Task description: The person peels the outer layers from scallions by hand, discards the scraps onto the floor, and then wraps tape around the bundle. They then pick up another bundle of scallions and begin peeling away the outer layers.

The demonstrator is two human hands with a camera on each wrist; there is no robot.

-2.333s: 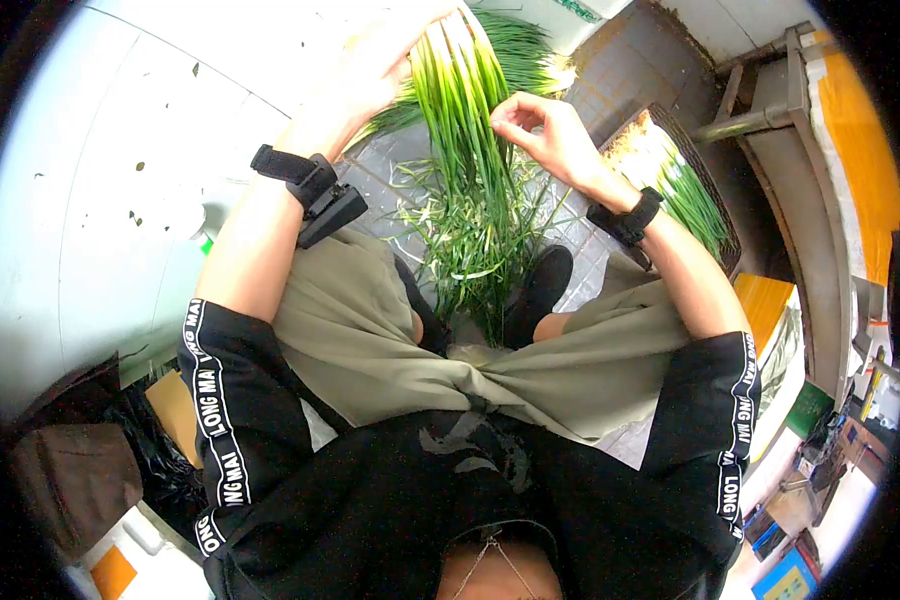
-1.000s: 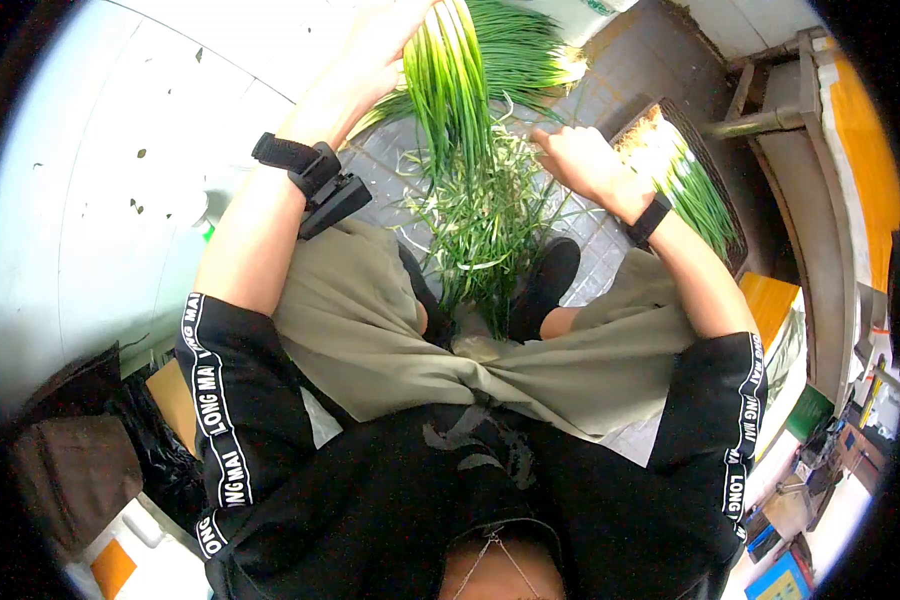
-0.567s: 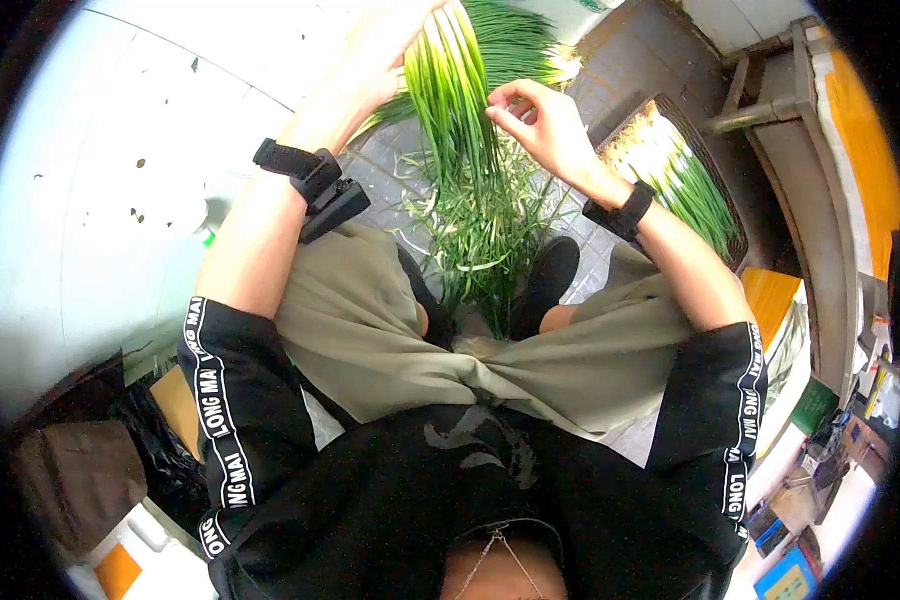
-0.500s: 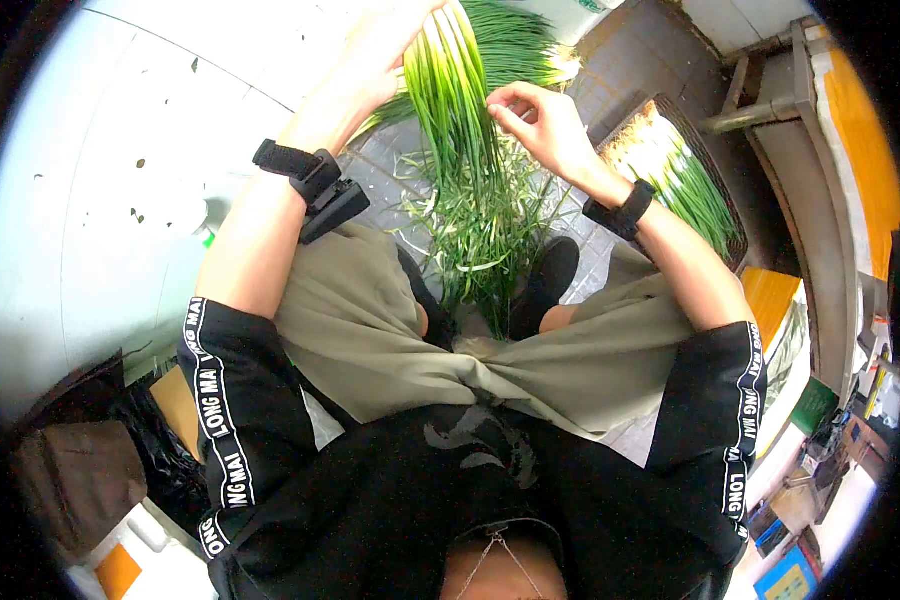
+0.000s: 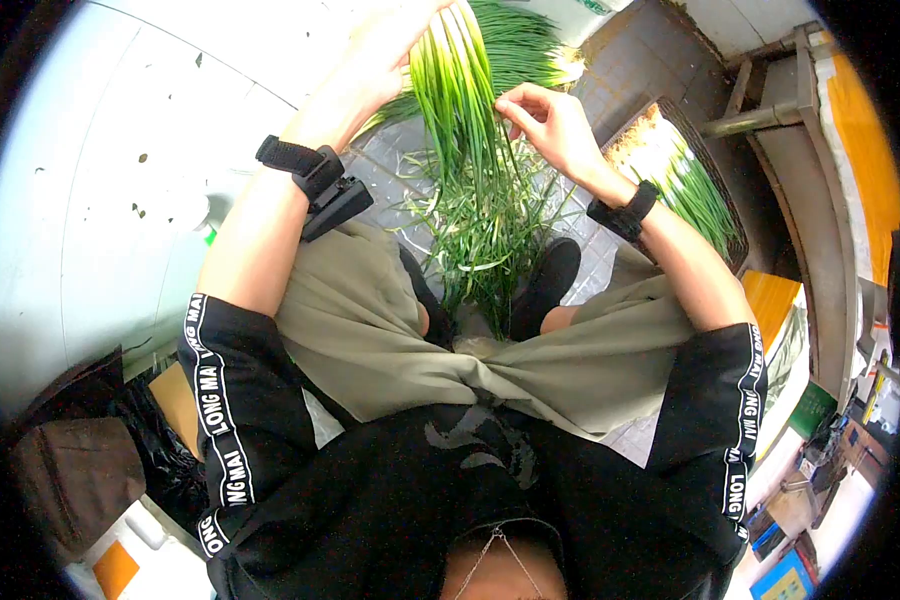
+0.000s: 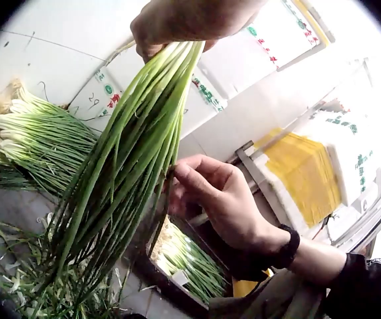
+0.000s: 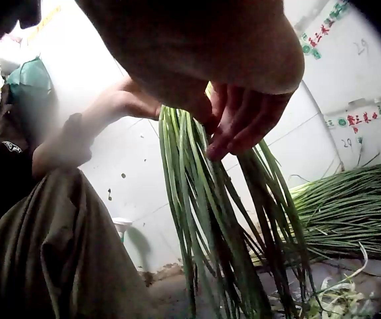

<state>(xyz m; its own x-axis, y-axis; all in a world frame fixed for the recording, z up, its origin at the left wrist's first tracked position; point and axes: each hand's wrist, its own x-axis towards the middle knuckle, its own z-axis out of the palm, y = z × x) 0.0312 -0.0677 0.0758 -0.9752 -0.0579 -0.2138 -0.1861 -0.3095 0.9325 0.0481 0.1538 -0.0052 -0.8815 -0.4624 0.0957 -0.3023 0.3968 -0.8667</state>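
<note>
My left hand [image 5: 378, 65] grips a bunch of scallions [image 5: 455, 105] near the white ends, and the green leaves hang down. At the bunch's right side, my right hand [image 5: 555, 130] pinches a thin leaf between thumb and forefinger, plainest in the left wrist view, where the right hand [image 6: 220, 196] sits beside the hanging greens [image 6: 127, 146]. The right wrist view shows the right hand's fingers [image 7: 243, 123] against the leaves. Below the bunch, a heap of stripped leaves [image 5: 485, 240] lies on the floor between the shoes.
More scallions [image 5: 515, 50] lie in a pile on the tiled floor behind the bunch. A dark basket [image 5: 725, 190] at the right holds scallions with roots showing. White printed boxes [image 6: 243, 60] stand by the wall. A metal-framed table [image 5: 800, 120] rises at the right.
About a second ago my right hand was apart from the bunch, lower and to the right; it has come back to the leaves. My left hand keeps its grip almost in place.
</note>
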